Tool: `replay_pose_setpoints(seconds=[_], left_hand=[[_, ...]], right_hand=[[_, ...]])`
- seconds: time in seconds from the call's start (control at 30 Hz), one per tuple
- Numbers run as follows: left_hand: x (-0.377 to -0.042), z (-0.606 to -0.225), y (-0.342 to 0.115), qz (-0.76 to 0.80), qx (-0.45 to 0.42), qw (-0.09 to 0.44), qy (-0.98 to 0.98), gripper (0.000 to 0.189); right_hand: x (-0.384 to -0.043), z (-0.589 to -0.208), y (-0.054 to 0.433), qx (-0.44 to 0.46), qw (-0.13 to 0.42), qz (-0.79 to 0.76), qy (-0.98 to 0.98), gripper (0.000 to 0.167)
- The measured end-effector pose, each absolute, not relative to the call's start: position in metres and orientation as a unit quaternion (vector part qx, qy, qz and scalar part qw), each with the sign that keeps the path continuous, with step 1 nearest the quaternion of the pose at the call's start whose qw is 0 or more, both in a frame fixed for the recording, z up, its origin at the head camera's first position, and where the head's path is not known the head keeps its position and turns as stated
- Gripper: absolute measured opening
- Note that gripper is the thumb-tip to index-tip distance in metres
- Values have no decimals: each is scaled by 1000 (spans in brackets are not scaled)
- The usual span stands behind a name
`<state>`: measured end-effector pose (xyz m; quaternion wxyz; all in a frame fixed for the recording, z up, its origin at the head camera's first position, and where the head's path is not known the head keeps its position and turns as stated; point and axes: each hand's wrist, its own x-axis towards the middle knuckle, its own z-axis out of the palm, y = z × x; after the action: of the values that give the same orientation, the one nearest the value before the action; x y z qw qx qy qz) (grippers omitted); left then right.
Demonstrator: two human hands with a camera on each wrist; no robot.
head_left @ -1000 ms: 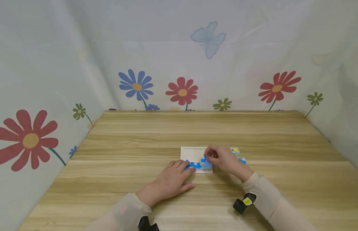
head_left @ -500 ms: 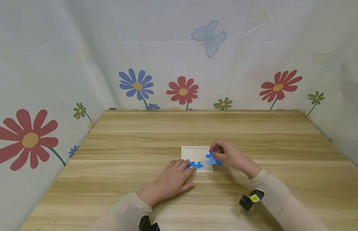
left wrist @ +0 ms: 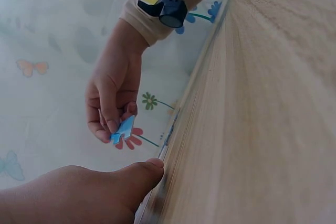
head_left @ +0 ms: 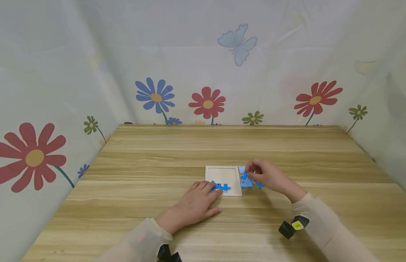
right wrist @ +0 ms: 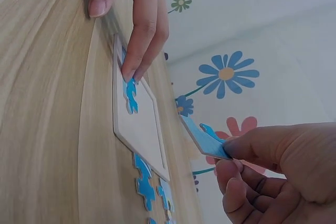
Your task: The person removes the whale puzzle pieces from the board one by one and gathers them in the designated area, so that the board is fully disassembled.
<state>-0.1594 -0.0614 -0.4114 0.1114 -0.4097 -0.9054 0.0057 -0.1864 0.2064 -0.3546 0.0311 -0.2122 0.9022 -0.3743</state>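
A square wooden puzzle frame [head_left: 224,176] lies on the table, with joined blue jigsaw pieces [head_left: 223,187] along its near left part. My left hand [head_left: 191,205] rests its fingertips on these pieces, fingers fairly straight; in the right wrist view those fingers [right wrist: 144,30] press at the frame's corner. Thumb and index finger of my right hand [head_left: 268,177] pinch a light blue jigsaw piece [right wrist: 206,139]. This piece is raised above the table at the frame's right side. My right palm faces away from the head view.
Several loose jigsaw pieces [right wrist: 144,184] lie on the table right of the frame, partly hidden by my right hand in the head view. The wooden table [head_left: 157,153] runs back to a flowered curtain [head_left: 176,54].
My right hand has moved rightward from over the frame, carrying the pinched jigsaw piece out past its right edge. My left hand has stayed in place.
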Motion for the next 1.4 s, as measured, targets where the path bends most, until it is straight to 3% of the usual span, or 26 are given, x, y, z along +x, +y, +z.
replay_pose_setpoints(seconds=[0.53, 1.4], left_hand=[[-160, -411, -62, 2, -413, 116, -903, 51], [-160, -412, -63, 5, -412, 115, -904, 51]], right_hand=[[-181, -359, 235, -181, 60, -395, 899, 7], [-172, -368, 270, -171, 55, -377, 909, 6]])
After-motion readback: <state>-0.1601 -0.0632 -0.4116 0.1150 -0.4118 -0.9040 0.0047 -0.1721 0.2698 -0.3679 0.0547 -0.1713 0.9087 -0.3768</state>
